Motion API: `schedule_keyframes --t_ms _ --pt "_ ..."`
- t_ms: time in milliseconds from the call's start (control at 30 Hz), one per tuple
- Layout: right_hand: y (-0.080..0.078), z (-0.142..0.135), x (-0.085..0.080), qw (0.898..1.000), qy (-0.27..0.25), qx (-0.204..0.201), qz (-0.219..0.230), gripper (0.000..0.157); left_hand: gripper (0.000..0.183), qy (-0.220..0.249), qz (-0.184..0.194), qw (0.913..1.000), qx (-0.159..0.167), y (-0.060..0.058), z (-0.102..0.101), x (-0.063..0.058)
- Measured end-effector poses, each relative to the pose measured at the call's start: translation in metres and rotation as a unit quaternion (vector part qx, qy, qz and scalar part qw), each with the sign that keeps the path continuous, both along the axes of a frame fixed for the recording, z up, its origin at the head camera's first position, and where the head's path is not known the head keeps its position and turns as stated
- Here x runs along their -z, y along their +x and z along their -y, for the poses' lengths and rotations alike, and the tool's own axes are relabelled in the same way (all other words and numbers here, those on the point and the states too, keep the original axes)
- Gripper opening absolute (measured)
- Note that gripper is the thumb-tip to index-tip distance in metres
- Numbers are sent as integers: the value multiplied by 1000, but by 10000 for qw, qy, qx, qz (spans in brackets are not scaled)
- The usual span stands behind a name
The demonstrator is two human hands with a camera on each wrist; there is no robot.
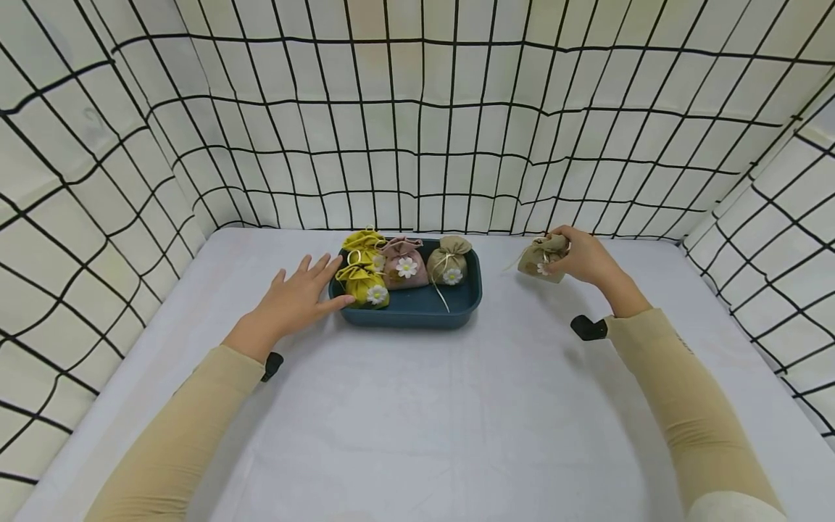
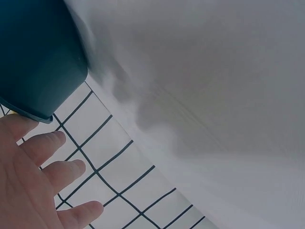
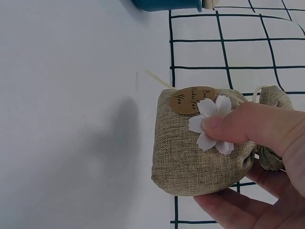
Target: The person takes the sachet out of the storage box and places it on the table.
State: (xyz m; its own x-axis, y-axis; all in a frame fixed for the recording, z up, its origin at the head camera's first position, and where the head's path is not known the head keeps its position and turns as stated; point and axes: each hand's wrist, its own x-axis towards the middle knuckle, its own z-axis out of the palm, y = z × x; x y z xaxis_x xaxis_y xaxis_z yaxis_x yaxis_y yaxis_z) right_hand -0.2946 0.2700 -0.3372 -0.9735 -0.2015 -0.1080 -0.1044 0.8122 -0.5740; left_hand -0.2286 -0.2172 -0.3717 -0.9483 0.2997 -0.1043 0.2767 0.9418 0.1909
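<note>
A beige burlap drawstring pouch with a white flower and a small tag is pinched between the thumb and fingers of my right hand, right of the tray. My left hand spreads its fingers at the left end of the blue tray, touching its rim. Inside the tray sit two yellow pouches at the left, a pink pouch in the middle and another beige pouch at the right. Each visible pouch front carries a white flower.
A white cloth covers the table. White walls with a black grid rise along the back and both sides. A black wrist strap piece shows below the right wrist.
</note>
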Motion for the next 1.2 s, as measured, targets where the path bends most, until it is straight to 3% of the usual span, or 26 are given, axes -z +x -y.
schedule_keyframes --t_ms 600,1200 --pt "-9 -5 15 9997 -190 -38 161 74 96 18 39 10000 -6 -1 1 1" --pt "-20 -10 28 9923 -1160 78 421 79 95 54 72 10000 -16 1 2 -1"
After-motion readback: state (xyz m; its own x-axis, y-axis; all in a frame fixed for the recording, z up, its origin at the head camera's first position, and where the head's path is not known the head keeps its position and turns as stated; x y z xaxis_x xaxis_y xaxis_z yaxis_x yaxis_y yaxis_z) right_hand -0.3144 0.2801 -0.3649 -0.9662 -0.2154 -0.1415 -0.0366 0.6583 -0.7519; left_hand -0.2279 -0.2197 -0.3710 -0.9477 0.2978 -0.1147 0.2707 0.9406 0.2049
